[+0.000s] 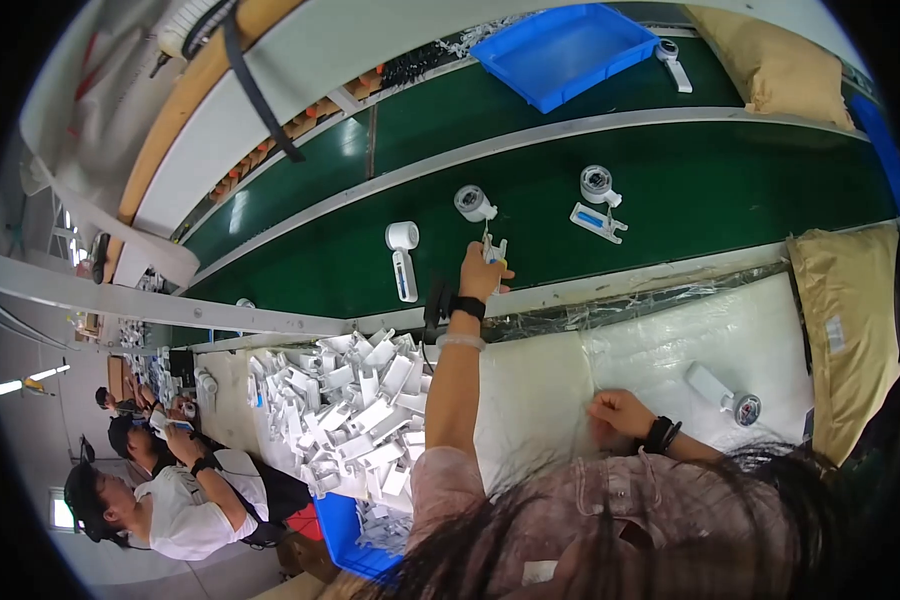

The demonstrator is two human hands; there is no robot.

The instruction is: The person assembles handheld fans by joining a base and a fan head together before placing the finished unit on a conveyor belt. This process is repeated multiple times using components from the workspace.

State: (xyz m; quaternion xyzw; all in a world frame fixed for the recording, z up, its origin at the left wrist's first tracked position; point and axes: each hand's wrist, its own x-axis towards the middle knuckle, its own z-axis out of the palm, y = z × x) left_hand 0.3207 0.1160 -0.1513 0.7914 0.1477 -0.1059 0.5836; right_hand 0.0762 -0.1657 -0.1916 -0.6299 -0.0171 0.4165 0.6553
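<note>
My left hand point(483, 272) reaches over the green conveyor belt point(320, 262), its fingers closed on the opened white handle of a handheld fan point(472, 203). That fan's round head points away from me on the belt. My right hand point(622, 412) is curled above the pale padded mat point(530, 385); whatever it may hold is hidden and its fingertips are blurred. To the right on the mat lies another white handheld fan point(712, 388). Two more sit on the belt: one fan point(401, 262) at left, and an opened fan point(597, 208) showing a blue part inside its handle.
Left of my arm is a heap of white plastic casings point(360, 405), with a blue bin point(345, 535) below it. A blue tray point(570, 50) and a fan point(675, 68) rest on the far belt. Tan sacks point(848, 330) stand at right. Co-workers point(185, 500) sit at left.
</note>
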